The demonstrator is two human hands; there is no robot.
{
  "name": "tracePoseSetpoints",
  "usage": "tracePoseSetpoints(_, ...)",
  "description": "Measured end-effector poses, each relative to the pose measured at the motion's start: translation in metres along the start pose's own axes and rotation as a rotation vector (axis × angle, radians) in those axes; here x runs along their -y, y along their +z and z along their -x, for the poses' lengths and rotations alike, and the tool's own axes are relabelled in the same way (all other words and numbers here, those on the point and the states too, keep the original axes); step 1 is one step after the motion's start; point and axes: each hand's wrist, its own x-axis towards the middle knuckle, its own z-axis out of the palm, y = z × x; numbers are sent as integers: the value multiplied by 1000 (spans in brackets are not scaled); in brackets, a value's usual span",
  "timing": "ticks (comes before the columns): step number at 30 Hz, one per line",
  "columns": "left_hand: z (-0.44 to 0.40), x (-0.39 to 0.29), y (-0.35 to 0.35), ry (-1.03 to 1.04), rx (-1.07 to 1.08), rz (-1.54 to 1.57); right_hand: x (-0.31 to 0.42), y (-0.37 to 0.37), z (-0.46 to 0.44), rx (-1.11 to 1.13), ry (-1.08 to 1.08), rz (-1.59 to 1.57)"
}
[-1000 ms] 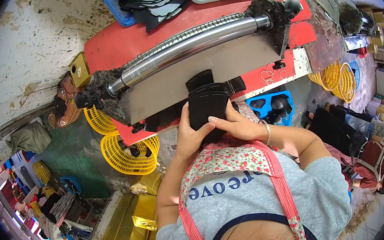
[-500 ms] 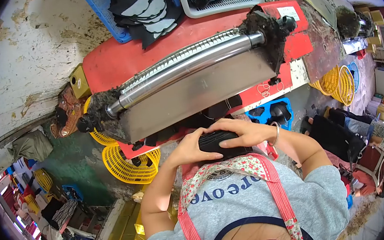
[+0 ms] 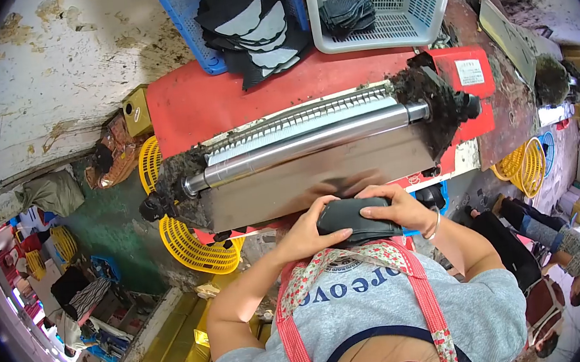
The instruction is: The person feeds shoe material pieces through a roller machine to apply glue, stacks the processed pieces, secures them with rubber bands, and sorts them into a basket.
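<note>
A stack of dark cut pieces (image 3: 354, 220), seemingly thin leather or fabric, is held close to my chest, just before the near edge of the machine. My left hand (image 3: 308, 234) grips its left end, thumb on top. On the right end, my right hand (image 3: 400, 209) closes round it, thumb also on top; a bangle (image 3: 437, 225) circles that wrist. Just beyond the hands slopes the smooth metal plate (image 3: 312, 186) of a roller machine. Its shiny roller (image 3: 310, 140) runs along the plate's far side, and dark scraps cling to both ends.
Behind the machine stand a blue basket (image 3: 215, 63) of dark and pale-faced pieces and a white basket (image 3: 388, 42) with a small dark stack. Yellow baskets (image 3: 202, 257) sit lower left. Another person (image 3: 571, 250) bends over at the right.
The view has tilted and shifted, so the machine and baskets appear lower and further right. The stack now shows its smooth top face instead of its layered edges; both hands still hold it.
</note>
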Motion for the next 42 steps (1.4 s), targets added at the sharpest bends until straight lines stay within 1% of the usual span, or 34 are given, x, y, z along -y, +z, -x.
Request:
tracePoseSetpoints(2, -2, 8, 5, -1, -25, 88, 7, 1, 3, -13, -20, -38)
tracePoseSetpoints(4, -5, 7, 8, 32, -123, 52, 17, 4, 3, -24, -39, -127)
tracePoseSetpoints(5, -7, 6, 8, 47, -170, 34, 16, -2, 2, 21, -65, -45)
tracePoseSetpoints(8, -19, -33, -14, 374, -416, -500, 19, -9, -5, 39, -81, 36)
tracePoseSetpoints(9, -32, -37, -20, 541, -548, -692, 20, -10, -6, 19, -74, 112)
tracePoseSetpoints(10, -48, -48, -27, 615, -545, -826, 24, -10, -8, 28, -80, 122)
tracePoseSetpoints(11, -66, -51, -29, 568, -506, -886, 21, -10, -8, -6, -79, 107)
tracePoseSetpoints(12, -87, -34, -30, 586, -560, -878, 26, -7, -5, -66, -17, 82)
tracePoseSetpoints(13, -102, -34, -31, 355, -593, -807, 25, -12, -7, -64, -60, 252)
tracePoseSetpoints(14, -112, -19, -27, 414, -607, -981, 22, -10, -8, -118, -48, 212)
tracePoseSetpoints(16, -119, -26, -21, 336, -662, -1058, 35, -8, -8, -161, -93, 353)
tracePoseSetpoints(18, -116, -39, -29, 304, -671, -931, 8, -24, -12, -165, -174, 341)
tracePoseSetpoints(19, -115, -43, -34, 347, -788, -959, 5, -25, -12, -185, -159, 346)
tracePoseSetpoints(22, -119, -60, -66, 148, -335, -594, 1, -29, -10, -149, -158, 267)
tracePoseSetpoints(25, -131, -62, -85, 270, -313, -568, 3, -35, -10, -72, -234, 301)
tracePoseSetpoints(26, -142, -59, -84, 317, -270, -541, 6, -34, -8, -126, -87, 337)
tracePoseSetpoints(27, -156, -48, -85, 405, -233, -460, 31, -15, -7, -170, -8, 316)
tracePoseSetpoints(28, -171, -36, -88, 390, -113, -533, 29, -13, -8, -215, 25, 250)
tracePoseSetpoints(29, -173, -42, -90, 445, -31, -583, 36, -9, -9, -253, 69, 319)
tracePoseSetpoints(30, -179, -41, -86, 407, -61, -531, 30, -12, -10, -275, 78, 314)
tracePoseSetpoints(31, -175, -60, -87, 309, -16, -594, 29, -14, -13, -293, 35, 321)
tracePoseSetpoints(32, -177, -69, -88, 272, 42, -618, 28, -15, -13, -286, -16, 331)
tracePoseSetpoints(33, -183, -70, -90, 284, 73, -602, 28, -18, -13, -312, -7, 336)
tracePoseSetpoints(34, -191, -66, -92, 325, 42, -502, 30, -20, -17, -321, -12, 342)
tracePoseSetpoints(36, -204, -66, -98, 207, 158, -427, 27, -23, -21, -324, -9, 354)
tracePoseSetpoints(39, -212, -71, -105, 53, 293, -494, 30, -24, -22, -354, 40, 408)
tracePoseSetpoints(42, -216, -78, -110, -133, 404, -436, 29, -21, -24, -395, -44, 247)
